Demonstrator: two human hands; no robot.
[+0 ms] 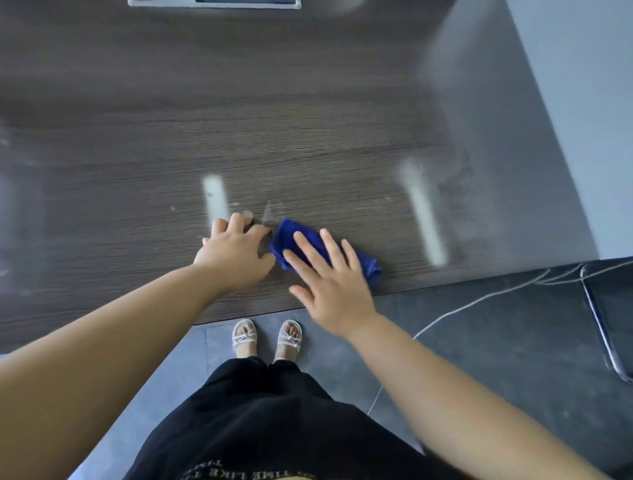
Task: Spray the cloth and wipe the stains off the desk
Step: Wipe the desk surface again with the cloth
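A folded blue cloth (pixel 291 236) lies on the dark wood-grain desk (pixel 239 120), close to the front edge. My right hand (pixel 329 277) rests flat on the cloth with straight, spread fingers. My left hand (pixel 236 253) sits palm down on the desk just left of the cloth, fingers loosely bent and thumb tip at the cloth's edge, holding nothing. Small pale stains (pixel 247 215) dot the wood beyond the left fingertips, and another spot (pixel 172 208) lies further left. A smeared, dusty patch (pixel 459 185) marks the right part of the desk. No spray bottle is in sight.
A white-framed device (pixel 212 3) sits at the desk's far edge. A grey partition (pixel 575 102) bounds the desk on the right. On the dark floor to the right are a white cable (pixel 479 301) and a metal chair leg (pixel 603 329). My feet (pixel 267 337) stand at the desk's front edge.
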